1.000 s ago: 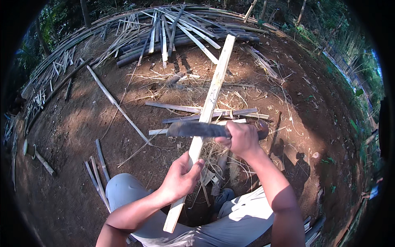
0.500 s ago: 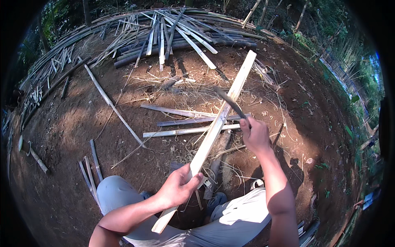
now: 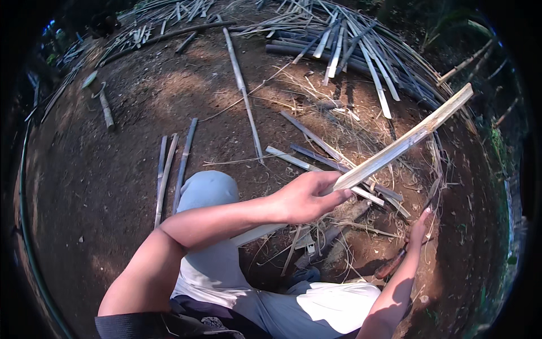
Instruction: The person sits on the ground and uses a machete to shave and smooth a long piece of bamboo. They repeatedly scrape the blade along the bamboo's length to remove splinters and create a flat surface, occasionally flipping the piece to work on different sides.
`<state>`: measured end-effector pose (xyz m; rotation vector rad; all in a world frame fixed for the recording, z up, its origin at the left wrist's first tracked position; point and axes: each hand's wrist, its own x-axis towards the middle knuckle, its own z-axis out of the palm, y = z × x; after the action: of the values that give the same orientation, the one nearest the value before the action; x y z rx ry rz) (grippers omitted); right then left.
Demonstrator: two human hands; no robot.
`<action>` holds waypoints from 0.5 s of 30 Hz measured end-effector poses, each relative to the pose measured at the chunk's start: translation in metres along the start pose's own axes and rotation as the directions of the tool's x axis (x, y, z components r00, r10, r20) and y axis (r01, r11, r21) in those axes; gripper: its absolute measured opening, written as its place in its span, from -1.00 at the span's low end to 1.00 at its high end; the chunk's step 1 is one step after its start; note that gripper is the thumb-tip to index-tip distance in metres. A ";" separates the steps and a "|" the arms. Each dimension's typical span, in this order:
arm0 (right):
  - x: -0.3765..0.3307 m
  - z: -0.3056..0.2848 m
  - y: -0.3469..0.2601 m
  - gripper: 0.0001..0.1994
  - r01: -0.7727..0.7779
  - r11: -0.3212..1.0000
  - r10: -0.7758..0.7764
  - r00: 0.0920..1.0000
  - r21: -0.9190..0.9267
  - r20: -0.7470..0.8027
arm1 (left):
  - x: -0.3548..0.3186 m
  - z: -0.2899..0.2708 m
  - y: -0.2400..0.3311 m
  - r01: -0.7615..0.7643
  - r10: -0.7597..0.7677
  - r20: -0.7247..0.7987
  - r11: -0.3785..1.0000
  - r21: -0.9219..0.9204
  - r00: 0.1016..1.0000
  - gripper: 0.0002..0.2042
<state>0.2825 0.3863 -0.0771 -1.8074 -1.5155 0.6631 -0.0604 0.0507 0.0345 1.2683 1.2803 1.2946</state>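
Observation:
My left hand (image 3: pixel 309 198) is closed round a long pale bamboo slat (image 3: pixel 403 142), which slants from near my left knee up to the far right. My right hand (image 3: pixel 418 230) grips a large knife low at the right, apart from the slat. The knife's brown wooden handle (image 3: pixel 390 264) sticks out below my fist, and its thin dark blade (image 3: pixel 434 193) points away from me. Beneath the held slat, several split bamboo slats (image 3: pixel 320 140) lie across one another on the ground.
A pile of bamboo poles and split pieces (image 3: pixel 361 51) lies at the far right. A long thin pole (image 3: pixel 241 85) rests on the brown soil, with several short strips (image 3: pixel 184 161) beside my left knee (image 3: pixel 208 191). Shavings (image 3: pixel 339 254) are scattered round a log (image 3: pixel 353 214).
My view has swung left. My left hand has lifted the slat and tilted it toward the right. The right hand has drawn the knife off the slat, down and to the right.

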 end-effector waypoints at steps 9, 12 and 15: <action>0.024 0.038 0.066 -0.22 -0.337 0.927 0.374 0.850 -0.162 0.372 | -0.062 -0.102 0.039 -0.316 0.229 -0.652 0.949 -0.016 0.722 -0.56; 0.015 0.059 0.047 -0.24 -0.381 0.919 0.385 0.819 -0.099 0.426 | -0.120 -0.137 0.006 -0.227 0.161 -0.829 0.973 0.042 0.536 -0.70; 0.016 0.060 0.037 -0.24 -0.442 0.895 0.427 0.805 -0.064 0.413 | -0.168 -0.168 -0.069 -0.044 0.046 -0.915 0.999 0.032 0.400 -0.73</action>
<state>0.2638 0.4096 -0.1432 -2.1005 -1.3245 1.3707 -0.2185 -0.1251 -0.0371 0.4707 1.9880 2.1849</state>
